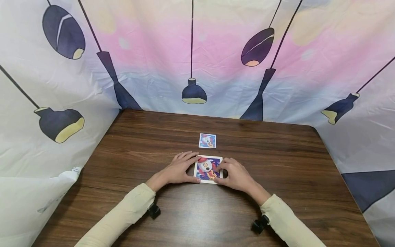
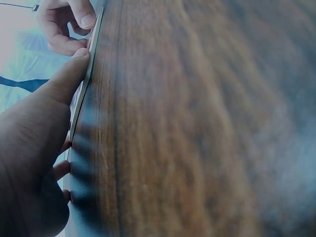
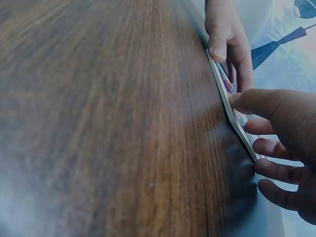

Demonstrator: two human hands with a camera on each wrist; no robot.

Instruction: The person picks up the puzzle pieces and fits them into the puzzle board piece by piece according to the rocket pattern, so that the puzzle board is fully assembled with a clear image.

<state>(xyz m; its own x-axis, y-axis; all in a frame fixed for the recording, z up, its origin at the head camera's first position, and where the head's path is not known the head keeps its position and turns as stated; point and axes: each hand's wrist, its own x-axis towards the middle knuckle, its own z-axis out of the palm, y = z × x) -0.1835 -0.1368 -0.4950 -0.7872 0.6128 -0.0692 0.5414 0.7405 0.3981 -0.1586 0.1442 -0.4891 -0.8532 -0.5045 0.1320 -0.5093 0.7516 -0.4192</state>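
Note:
A thin square picture board (image 1: 208, 170), with a pale border and a cartoon astronaut on a purple ground, lies flat on the table. At its left side my left hand (image 1: 179, 169) spans the edge with extended fingers, the thumb by the lower left corner and a fingertip near the upper left one. My right hand (image 1: 236, 175) holds the right side with bent fingers. Its index fingertip touches the picture, and the thumb (image 3: 254, 102) rests on the near border. Whether any loose piece lies under the right fingertips is hidden.
Beyond the board lies a small square card (image 1: 207, 141) with a paler, similar picture. A dark wood-grain table (image 1: 148, 137) carries everything. Fabric printed with hanging lamps (image 1: 193, 92) closes off the back and both sides.

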